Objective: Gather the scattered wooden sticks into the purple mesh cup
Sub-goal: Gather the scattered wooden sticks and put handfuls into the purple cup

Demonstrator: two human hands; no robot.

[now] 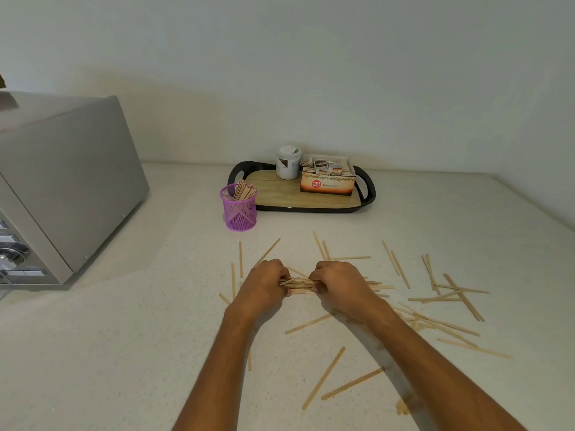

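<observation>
The purple mesh cup stands on the counter left of the tray and holds several wooden sticks upright. In the middle of the counter my left hand and my right hand both grip one horizontal bundle of wooden sticks, one hand at each end. Fingers of both hands curl round the bundle. Many loose wooden sticks lie scattered around the hands, mostly to the right and in front.
A black tray with a wood-look base stands at the back, carrying a white jar and a tea box. A grey appliance fills the left side. Walls close off the back and right.
</observation>
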